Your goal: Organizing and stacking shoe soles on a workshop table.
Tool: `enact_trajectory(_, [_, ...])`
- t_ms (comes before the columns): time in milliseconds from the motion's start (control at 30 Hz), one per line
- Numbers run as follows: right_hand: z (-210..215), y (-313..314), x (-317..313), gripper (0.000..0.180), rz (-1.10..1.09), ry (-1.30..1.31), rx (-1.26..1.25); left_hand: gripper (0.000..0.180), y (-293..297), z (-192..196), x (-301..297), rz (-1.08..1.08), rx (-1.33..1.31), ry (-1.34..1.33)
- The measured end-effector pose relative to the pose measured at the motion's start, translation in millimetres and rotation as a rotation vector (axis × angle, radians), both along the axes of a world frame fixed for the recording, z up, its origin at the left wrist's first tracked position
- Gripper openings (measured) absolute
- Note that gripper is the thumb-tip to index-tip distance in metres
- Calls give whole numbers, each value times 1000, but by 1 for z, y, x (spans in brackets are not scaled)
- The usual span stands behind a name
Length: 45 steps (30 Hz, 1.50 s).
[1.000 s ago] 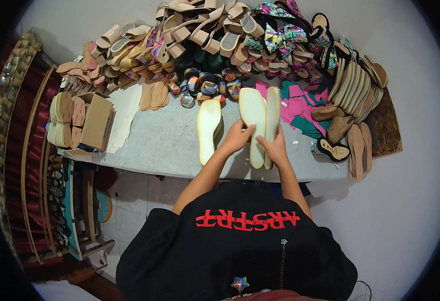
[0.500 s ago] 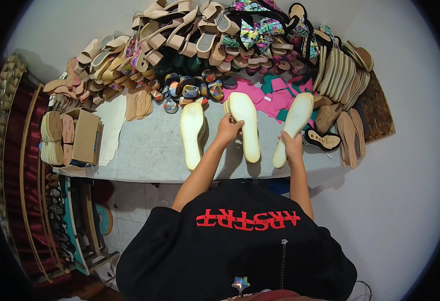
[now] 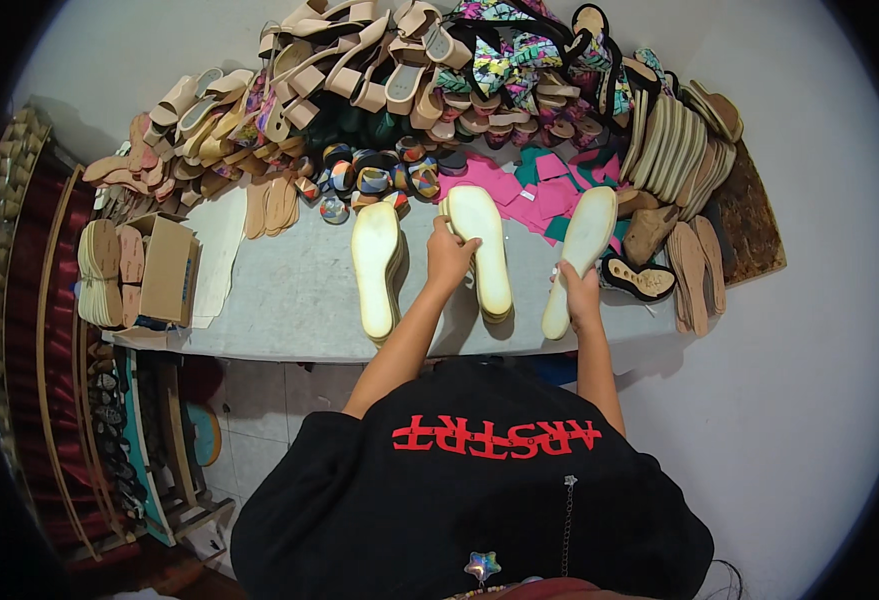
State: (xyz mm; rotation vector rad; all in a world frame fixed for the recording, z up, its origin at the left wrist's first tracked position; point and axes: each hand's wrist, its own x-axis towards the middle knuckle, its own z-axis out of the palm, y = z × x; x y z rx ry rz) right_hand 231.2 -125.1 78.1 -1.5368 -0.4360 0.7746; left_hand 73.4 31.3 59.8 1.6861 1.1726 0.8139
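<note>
The right grip (image 3: 577,292) was closed on a cream sole (image 3: 581,255) tilted above the desk (image 3: 289,300); the left grip (image 3: 449,258) pinched the middle stack (image 3: 483,250). Steady, square alignment seemed wise when laying it down.

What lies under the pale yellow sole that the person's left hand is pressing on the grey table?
Under the middle sole, edges of more soles show: it tops a small stack. The left hand covers its near left side, so the count and the table beneath stay hidden.

Heaped sandals (image 3: 379,70), pink scraps (image 3: 544,190), cardboard box (image 3: 167,268)
</note>
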Motion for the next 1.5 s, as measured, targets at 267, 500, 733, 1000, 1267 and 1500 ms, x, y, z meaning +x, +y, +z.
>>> enact_trajectory(267, [13, 23, -29, 34, 257, 144, 212, 48, 3, -6, -18, -49, 115, 34])
enact_trajectory(500, [1, 63, -79, 27, 385, 63, 145, 38, -7, 44, -53, -364, -386, -199])
enact_trajectory(733, [7, 94, -122, 45, 727, 154, 81, 31, 33, 32, -137, 12, -244, -33])
enact_trajectory(1000, [-18, 116, -169, 50, 854, -328, -57, 30, 56, -1, -166, 69, -269, -17])
enact_trajectory(1267, [-14, 111, -173, 50, 863, -217, -119, 39, 42, 20, -162, 183, -224, -29])
enact_trajectory(1500, [-40, 115, -167, 40, 844, -308, -60, 44, 43, 13, -168, 147, -101, 153])
